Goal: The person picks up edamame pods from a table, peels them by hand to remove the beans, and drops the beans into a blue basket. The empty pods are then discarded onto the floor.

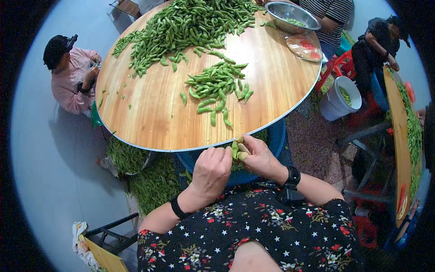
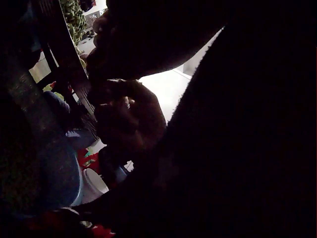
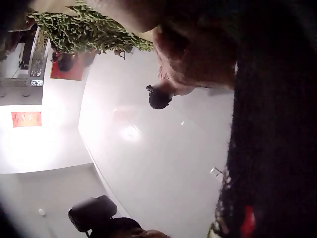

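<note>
Both hands meet at the near edge of the round wooden table (image 1: 149,113), over a blue tub (image 1: 277,138). Between them is a green soybean pod (image 1: 234,150). My left hand (image 1: 211,168) pinches it from the left with curled fingers. From the other side, my right hand (image 1: 262,158) grips the pod with thumb and fingers; yellowish coverings show on its fingertips. Ahead of the hands lies a small pile of pods (image 1: 215,81), with a far larger heap (image 1: 186,31) behind it. The left wrist view is mostly dark, with the hand (image 2: 131,114) in shadow.
A steel bowl (image 1: 292,17) and a plastic bag (image 1: 303,47) sit at the table's far right. A white bucket (image 1: 340,97) stands right of the table. Green pod heaps (image 1: 154,186) lie on the floor at left. A person in pink (image 1: 72,77) sits across to the left.
</note>
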Demonstrator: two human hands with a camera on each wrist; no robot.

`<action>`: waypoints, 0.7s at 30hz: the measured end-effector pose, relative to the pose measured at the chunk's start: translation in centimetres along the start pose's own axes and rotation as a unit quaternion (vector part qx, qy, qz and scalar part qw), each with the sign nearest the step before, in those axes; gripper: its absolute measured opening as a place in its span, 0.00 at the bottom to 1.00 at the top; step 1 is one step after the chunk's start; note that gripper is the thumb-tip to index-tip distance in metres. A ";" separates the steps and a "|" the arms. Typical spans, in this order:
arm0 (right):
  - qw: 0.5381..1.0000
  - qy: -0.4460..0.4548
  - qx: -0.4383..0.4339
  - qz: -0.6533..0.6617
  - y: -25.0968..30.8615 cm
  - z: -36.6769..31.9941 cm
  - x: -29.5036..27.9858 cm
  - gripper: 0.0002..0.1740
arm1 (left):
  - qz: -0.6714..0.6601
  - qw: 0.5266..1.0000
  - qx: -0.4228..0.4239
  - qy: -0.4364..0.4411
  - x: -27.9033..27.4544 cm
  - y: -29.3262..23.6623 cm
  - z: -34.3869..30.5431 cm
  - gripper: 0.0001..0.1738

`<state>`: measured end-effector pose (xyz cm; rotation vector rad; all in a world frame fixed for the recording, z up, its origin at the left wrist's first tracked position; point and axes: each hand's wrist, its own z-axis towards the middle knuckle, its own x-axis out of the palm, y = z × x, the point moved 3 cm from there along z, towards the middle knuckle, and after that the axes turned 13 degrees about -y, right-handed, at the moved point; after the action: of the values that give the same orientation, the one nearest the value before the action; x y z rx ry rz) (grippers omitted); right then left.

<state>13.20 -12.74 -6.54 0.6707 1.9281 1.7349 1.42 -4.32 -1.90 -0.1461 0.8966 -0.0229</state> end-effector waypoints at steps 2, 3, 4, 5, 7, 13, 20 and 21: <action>0.998 0.001 -0.034 -0.045 0.3 0.1 -0.5 0.08 | -0.026 1.000 -0.009 -0.007 0.0 0.2 0.2 0.15; 0.994 0.002 -0.068 -0.089 0.6 0.2 -0.7 0.08 | -0.052 0.998 -0.018 -0.012 -0.1 0.3 0.3 0.16; 0.994 0.003 -0.069 -0.088 0.8 0.3 -0.8 0.08 | -0.050 0.999 -0.018 -0.012 -0.1 0.3 0.3 0.16; 0.987 0.010 -0.098 -0.124 1.3 0.3 -0.9 0.08 | -0.075 0.997 -0.021 -0.022 -0.2 0.3 0.2 0.16; 0.978 0.020 -0.130 -0.159 2.5 0.4 -1.0 0.08 | -0.096 0.995 -0.024 -0.033 -0.5 0.4 0.3 0.18; 0.961 0.087 -0.202 -0.165 5.5 1.3 0.0 0.10 | -0.238 0.959 -0.151 -0.022 -2.3 1.8 1.6 0.15; 0.937 0.125 -0.258 -0.199 5.5 2.6 1.2 0.11 | -0.106 0.984 -0.142 -0.009 -4.0 3.1 3.5 0.07; 0.933 0.151 -0.241 -0.221 5.5 2.5 1.2 0.10 | -0.105 0.984 -0.143 -0.009 -4.2 3.4 3.3 0.07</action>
<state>14.14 -9.55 -1.32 -0.2073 1.5608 1.9669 1.25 -0.21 2.94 -0.5086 0.8596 -0.0893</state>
